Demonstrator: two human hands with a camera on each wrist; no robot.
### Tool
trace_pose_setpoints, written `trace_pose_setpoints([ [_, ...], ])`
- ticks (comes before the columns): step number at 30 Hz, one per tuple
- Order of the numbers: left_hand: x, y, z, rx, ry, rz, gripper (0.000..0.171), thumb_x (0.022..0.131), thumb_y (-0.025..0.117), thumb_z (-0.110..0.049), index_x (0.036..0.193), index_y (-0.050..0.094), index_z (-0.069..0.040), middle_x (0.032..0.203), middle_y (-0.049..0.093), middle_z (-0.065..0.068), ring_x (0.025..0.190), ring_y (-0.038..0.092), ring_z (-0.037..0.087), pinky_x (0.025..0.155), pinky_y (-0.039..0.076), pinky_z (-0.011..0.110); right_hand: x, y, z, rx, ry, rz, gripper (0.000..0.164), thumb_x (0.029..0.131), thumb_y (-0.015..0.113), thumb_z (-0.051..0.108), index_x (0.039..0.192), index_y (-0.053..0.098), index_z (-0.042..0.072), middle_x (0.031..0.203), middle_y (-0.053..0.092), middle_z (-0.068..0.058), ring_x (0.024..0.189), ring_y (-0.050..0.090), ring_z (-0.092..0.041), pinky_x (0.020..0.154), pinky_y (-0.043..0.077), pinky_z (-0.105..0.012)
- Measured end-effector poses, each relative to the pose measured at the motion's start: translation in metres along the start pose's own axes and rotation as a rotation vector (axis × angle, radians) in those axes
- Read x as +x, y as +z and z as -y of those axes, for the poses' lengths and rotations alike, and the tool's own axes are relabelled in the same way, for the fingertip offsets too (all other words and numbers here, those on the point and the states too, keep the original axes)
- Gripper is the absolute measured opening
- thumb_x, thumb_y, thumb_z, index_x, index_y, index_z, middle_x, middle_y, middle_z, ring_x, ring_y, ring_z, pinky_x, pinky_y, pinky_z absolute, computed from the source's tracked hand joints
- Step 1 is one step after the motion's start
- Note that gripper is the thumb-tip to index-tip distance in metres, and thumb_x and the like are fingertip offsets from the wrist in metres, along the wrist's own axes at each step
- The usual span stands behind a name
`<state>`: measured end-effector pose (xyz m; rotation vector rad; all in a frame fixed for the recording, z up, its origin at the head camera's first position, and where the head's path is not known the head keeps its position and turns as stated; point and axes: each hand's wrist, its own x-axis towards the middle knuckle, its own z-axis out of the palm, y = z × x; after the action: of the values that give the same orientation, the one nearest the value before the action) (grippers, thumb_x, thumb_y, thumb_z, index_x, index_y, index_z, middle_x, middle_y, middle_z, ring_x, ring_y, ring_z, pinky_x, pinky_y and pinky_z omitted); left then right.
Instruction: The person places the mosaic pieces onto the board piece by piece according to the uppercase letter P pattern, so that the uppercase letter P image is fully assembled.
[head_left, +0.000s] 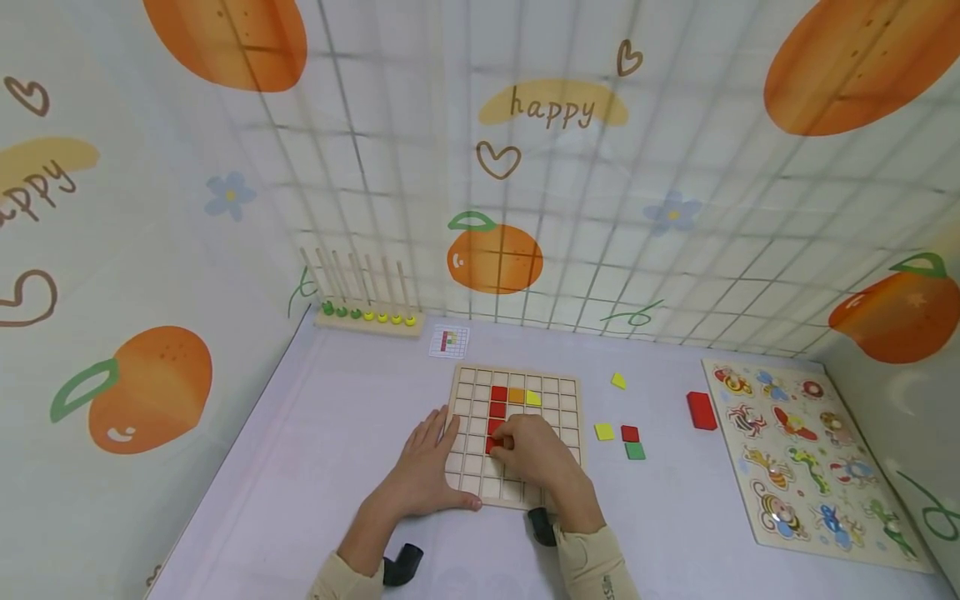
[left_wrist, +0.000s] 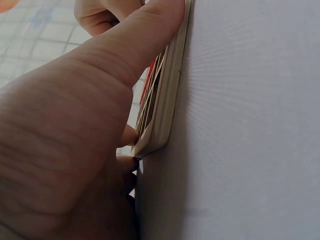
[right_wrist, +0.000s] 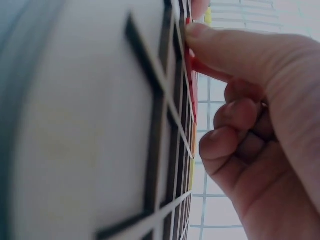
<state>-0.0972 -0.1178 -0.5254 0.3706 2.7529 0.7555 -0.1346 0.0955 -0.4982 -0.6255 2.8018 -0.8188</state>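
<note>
A wooden grid board (head_left: pixel 551 381) lies on the table in the head view. Red tiles (head_left: pixel 497 409) run down one column of it, with an orange tile (head_left: pixel 517 396) and a yellow tile (head_left: pixel 533 398) beside the top one. My right hand (head_left: pixel 536 450) pinches a red square tile (head_left: pixel 491 446) between thumb and index finger at the column's lower end; the fingers partly cover it. In the right wrist view the thumb (right_wrist: pixel 215 42) presses against red. My left hand (head_left: pixel 423 479) rests, fingers spread, along the board's left edge, its thumb at the near edge.
Right of the board lie loose yellow, red and green tiles (head_left: pixel 635 451). Further right are a red block (head_left: pixel 702 411) and an insect picture board (head_left: pixel 817 467). A pattern card (head_left: pixel 449 341) and a peg stand with beads (head_left: pixel 369 323) stand behind.
</note>
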Motion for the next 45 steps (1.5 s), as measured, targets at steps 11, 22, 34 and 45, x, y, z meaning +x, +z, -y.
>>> trace_pose_setpoints([
  [11,-0.001,-0.001,-0.001,-0.006,0.002,-0.003,0.135,0.063,0.083,-0.074,0.163,0.021,-0.008,0.173,0.007,0.013,0.160,0.005,0.034,0.128,0.015,0.056,0.000,0.002,0.000,0.004,0.039,-0.005,0.016,0.086,0.082,0.020,0.100,0.082,0.010,0.067,0.056,0.008,0.068,0.049,-0.009,0.057,0.041,-0.021],
  [22,0.000,-0.002,-0.002,0.000,0.011,-0.003,0.136,0.063,0.083,-0.075,0.164,0.020,-0.008,0.173,0.006,0.012,0.161,0.004,0.034,0.129,0.014,0.055,-0.006,-0.006,-0.009,0.032,0.057,-0.059,0.018,0.087,0.082,0.026,0.103,0.082,0.018,0.070,0.054,0.010,0.069,0.048,-0.008,0.059,0.041,-0.022],
  [34,0.000,0.000,-0.001,-0.004,0.007,-0.013,0.137,0.062,0.085,-0.072,0.163,0.021,-0.006,0.173,0.007,0.014,0.160,0.004,0.034,0.129,0.014,0.055,-0.026,-0.035,-0.048,0.106,0.152,-0.211,0.026,0.085,0.083,0.019,0.108,0.080,0.006,0.070,0.051,0.004,0.068,0.046,-0.011,0.060,0.037,-0.023],
  [45,-0.002,-0.001,-0.003,-0.020,0.009,-0.015,0.135,0.063,0.086,-0.070,0.163,0.022,-0.006,0.173,0.008,0.015,0.160,0.005,0.035,0.129,0.013,0.055,-0.058,-0.060,-0.098,0.081,0.341,-0.262,0.033,0.087,0.081,0.018,0.117,0.077,0.006,0.074,0.050,-0.002,0.072,0.047,-0.017,0.058,0.035,-0.025],
])
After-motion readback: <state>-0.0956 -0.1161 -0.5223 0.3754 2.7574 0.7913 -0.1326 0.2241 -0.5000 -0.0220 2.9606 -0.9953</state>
